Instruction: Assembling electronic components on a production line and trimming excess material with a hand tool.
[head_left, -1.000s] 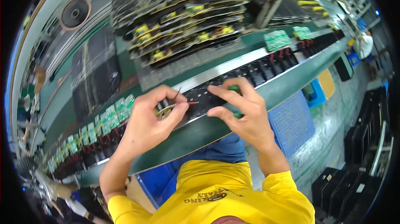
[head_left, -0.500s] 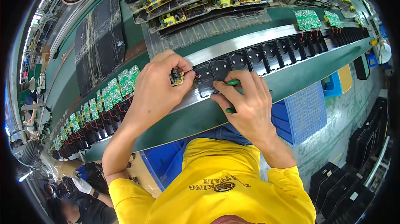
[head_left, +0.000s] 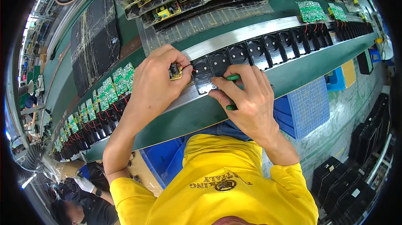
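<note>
My left hand point(head_left: 157, 80) is closed on a small circuit board point(head_left: 175, 72) with dark cylindrical parts. Red and black wires point(head_left: 190, 66) run from its fingertips to the near black plastic casing point(head_left: 203, 75). My right hand point(head_left: 249, 99) is wrapped round pliers with green handles point(head_left: 233, 77); their jaws are hidden by the fingers. That hand is just right of the same casing, its thumb and index finger by the lower right edge. The casing lies open side up, with small round metal contacts, in a row of similar casings point(head_left: 258, 51) on a metal rail.
Green boards wired to casings point(head_left: 109, 91) line the rail on the left, and more green boards point(head_left: 312, 11) stand at right. Stacked trays of yellow-part boards point(head_left: 167, 11) stand behind the rail. Blue crates point(head_left: 307, 112) are below the bench edge. Another person point(head_left: 83, 204) sits at lower left.
The view has shifted slightly, moving the bench and casings a little to the left in the picture. Both hands keep their grip and nearly the same pose.
</note>
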Tool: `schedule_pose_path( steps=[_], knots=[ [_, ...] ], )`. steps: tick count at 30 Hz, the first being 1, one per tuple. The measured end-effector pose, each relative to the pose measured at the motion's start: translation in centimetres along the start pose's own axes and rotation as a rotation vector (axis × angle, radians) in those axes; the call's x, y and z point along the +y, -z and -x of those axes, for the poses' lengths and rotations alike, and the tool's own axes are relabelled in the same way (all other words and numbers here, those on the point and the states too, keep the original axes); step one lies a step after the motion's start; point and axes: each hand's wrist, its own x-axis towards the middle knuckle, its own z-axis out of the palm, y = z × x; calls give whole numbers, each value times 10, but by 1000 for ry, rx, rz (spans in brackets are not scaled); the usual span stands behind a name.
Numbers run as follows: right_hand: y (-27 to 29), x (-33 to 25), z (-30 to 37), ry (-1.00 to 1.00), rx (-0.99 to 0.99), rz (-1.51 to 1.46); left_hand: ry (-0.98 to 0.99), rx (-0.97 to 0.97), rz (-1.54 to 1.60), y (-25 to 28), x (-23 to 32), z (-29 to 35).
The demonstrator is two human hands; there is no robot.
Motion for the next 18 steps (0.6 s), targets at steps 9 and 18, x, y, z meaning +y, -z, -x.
schedule_pose_path(
  steps=[9,18],
  knots=[
    [1,1,1,-7,1,-3,-41,2,-81,0,5,-2],
    [1,0,0,-11,-8,1,-71,-7,-117,-3,9,-2]
  ],
)
